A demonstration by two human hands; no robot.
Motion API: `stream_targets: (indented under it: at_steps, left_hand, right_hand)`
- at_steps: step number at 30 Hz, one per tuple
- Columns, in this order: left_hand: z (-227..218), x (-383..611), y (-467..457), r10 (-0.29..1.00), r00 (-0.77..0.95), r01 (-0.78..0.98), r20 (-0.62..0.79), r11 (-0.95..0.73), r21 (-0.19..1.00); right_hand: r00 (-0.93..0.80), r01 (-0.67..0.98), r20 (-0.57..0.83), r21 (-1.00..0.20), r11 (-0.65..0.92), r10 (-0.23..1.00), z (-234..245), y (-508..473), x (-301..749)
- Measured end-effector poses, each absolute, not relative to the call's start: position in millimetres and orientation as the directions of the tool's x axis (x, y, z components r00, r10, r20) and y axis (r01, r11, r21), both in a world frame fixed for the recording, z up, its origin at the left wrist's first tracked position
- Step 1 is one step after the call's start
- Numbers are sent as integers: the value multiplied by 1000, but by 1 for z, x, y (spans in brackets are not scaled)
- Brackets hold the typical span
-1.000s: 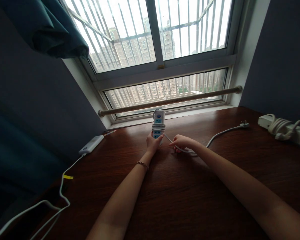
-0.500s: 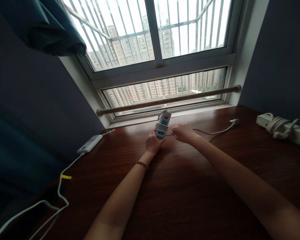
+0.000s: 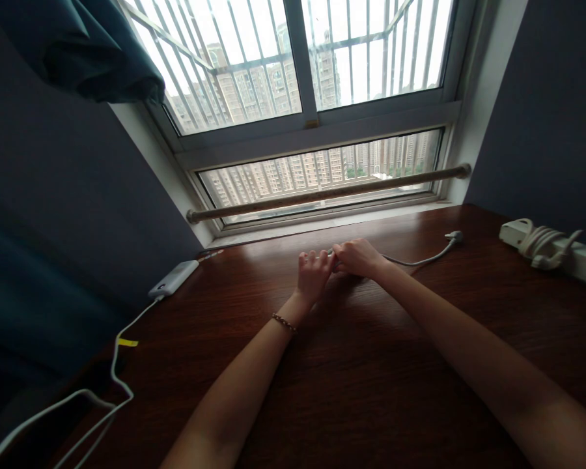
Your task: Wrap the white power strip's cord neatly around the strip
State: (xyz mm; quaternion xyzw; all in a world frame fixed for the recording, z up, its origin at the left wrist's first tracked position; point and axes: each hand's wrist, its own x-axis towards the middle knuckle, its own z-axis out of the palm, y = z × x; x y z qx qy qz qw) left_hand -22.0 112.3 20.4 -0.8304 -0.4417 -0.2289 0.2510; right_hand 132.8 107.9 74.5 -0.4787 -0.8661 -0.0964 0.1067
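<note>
My left hand (image 3: 314,276) is closed with its knuckles up, wrapped round the power strip; hand and fingers hide nearly all of the strip. Against it, my right hand (image 3: 359,257) is closed on the strip's grey cord, the two hands touching at the fingertips. Beyond the right hand, the loose end of the cord (image 3: 410,263) curves across the brown wooden tabletop (image 3: 371,378) to its plug (image 3: 455,238). How the cord lies round the strip is hidden.
A second, white power strip (image 3: 583,262) with its cord wound round it lies at the far right. On the left sits a white device (image 3: 174,279) with a white cable (image 3: 116,368) trailing down. Behind the table is a window with a horizontal rail (image 3: 332,194).
The power strip has been turned, so its blue socket face and cord coils no longer show. My left hand has rolled over it and moved right, meeting my right hand.
</note>
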Motion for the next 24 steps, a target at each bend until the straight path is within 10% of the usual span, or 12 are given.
stream_targets:
  at_steps: [11, 24]
  left_hand:
    - [23, -44, 121, 468, 615, 752, 635, -590, -293]
    - [39, -42, 119, 265, 793, 500, 548, -798, -337]
  right_hand:
    - [-623, 761, 82, -164, 627, 778, 96, 120, 165]
    - [-686, 503, 172, -591, 631, 707, 126, 104, 184]
